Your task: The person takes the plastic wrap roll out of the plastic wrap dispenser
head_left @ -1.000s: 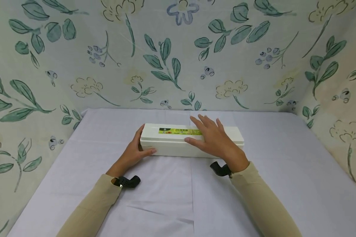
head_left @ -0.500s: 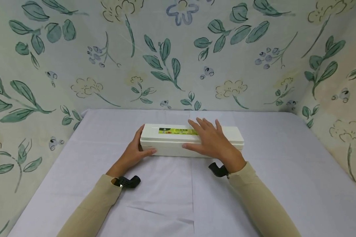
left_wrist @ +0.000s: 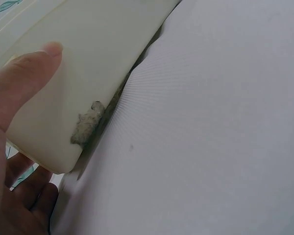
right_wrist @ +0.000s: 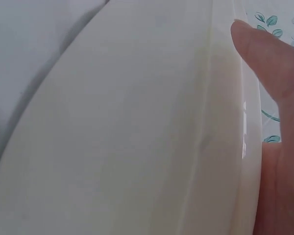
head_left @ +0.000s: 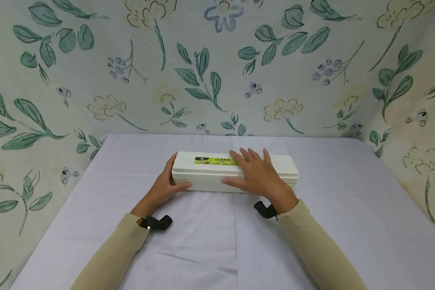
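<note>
The white box (head_left: 206,184) lies lengthwise on the cloth (head_left: 199,241), its lid (head_left: 283,163) in place. From my remote seat I see the left hand (head_left: 160,188) gripping the left end of the box, thumb on the front face, fingers bent round the end. The right hand (head_left: 259,174) is spread over the right half of the box, fingers extended, thumb reaching leftward along the front; I cannot tell how firmly it bears down. This hand blocks my sight of the right end of the label (head_left: 213,160) on top of the box. The left wrist view shows me a grey patch (left_wrist: 87,126) low on the box's front face. In front of the box are black wrist devices (head_left: 159,222) and beige sleeves (head_left: 110,249); patterned fabric (head_left: 239,108) rises behind it.
</note>
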Action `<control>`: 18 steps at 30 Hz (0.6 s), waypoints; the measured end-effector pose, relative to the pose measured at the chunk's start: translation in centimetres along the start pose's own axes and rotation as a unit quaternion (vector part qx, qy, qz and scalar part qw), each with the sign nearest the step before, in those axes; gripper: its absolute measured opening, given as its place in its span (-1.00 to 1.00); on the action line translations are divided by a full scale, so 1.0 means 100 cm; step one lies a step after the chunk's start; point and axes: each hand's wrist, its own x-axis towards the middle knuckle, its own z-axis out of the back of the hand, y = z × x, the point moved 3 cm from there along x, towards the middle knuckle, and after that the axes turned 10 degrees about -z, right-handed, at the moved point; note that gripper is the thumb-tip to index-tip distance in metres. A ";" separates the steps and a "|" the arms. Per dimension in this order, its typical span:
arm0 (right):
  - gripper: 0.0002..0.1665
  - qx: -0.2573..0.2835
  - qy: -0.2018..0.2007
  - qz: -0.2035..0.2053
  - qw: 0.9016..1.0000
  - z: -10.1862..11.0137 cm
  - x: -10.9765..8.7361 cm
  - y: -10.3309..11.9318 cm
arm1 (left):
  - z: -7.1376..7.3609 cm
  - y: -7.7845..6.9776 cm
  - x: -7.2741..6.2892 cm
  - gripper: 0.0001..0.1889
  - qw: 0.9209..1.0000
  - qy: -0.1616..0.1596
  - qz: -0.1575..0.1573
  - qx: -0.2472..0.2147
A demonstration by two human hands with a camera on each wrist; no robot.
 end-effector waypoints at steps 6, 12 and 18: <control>0.10 -0.004 -0.007 0.005 1.000 -0.001 -0.001 0.001 | -0.001 0.001 0.000 0.14 1.000 0.002 -0.006 0.001; 0.07 -0.007 -0.014 0.010 1.000 -0.001 -0.002 0.001 | -0.001 0.002 -0.001 0.14 1.000 0.001 -0.004 0.003; 0.04 -0.017 -0.024 0.012 0.999 -0.002 -0.001 0.001 | -0.001 0.002 -0.001 0.13 1.000 -0.001 -0.003 0.002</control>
